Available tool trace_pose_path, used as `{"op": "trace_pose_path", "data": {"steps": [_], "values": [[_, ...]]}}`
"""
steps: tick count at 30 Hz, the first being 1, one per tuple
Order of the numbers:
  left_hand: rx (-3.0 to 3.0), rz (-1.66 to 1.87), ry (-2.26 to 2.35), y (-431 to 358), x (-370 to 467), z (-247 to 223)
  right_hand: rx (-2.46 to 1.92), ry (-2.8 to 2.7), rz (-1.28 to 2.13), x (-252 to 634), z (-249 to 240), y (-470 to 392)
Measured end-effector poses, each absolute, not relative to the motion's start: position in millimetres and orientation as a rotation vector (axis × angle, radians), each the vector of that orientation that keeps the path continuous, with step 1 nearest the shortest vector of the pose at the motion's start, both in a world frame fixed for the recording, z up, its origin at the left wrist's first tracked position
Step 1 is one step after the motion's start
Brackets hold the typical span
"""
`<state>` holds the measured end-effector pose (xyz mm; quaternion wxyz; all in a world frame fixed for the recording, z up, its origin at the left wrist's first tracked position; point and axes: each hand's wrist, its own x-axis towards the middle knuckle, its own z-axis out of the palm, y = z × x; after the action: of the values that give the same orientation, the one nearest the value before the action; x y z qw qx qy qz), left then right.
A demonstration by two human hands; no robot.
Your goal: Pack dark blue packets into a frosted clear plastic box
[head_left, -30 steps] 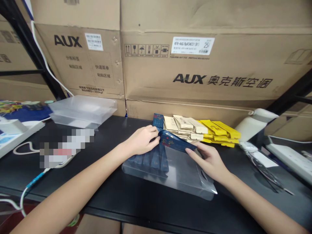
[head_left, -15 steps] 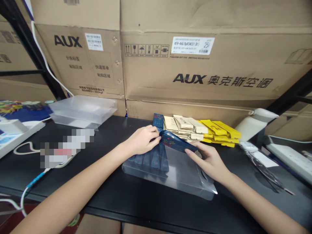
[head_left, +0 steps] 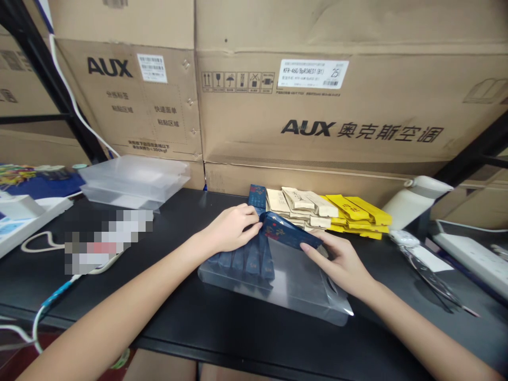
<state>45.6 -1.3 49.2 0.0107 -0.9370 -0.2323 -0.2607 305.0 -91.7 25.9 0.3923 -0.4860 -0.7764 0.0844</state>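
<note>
A dark blue packet [head_left: 289, 233] with red and gold print is held tilted over a clear plastic box [head_left: 301, 288]. My left hand [head_left: 236, 227] pinches the packet's left end. My right hand [head_left: 337, 256] grips its right end between thumb and fingers. Several blue packets [head_left: 248, 260] lie side by side in the left part of the box, partly hidden by my left hand. Behind my left hand, another blue packet [head_left: 257, 196] stands beside a pile of cream packets [head_left: 301, 203]. Yellow packets [head_left: 357, 214] are piled to the right of the cream ones.
Clear plastic boxes [head_left: 135, 180] stand at the back left of the black table [head_left: 170, 301]. A blurred-out phone [head_left: 107, 243] with a cable lies left. To the right are a white bottle [head_left: 418, 201], glasses [head_left: 432, 280] and a power strip [head_left: 472, 262]. Large cartons [head_left: 246, 121] stand behind.
</note>
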Motion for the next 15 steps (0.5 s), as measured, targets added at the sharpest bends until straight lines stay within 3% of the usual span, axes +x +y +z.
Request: {"op": "trace_pose_path", "data": {"steps": [15], "values": [[-2.917,-0.781,-0.734,-0.9,46.0,49.4,-1.208,-1.978,0.243,306.0,24.2,-90.8]]}}
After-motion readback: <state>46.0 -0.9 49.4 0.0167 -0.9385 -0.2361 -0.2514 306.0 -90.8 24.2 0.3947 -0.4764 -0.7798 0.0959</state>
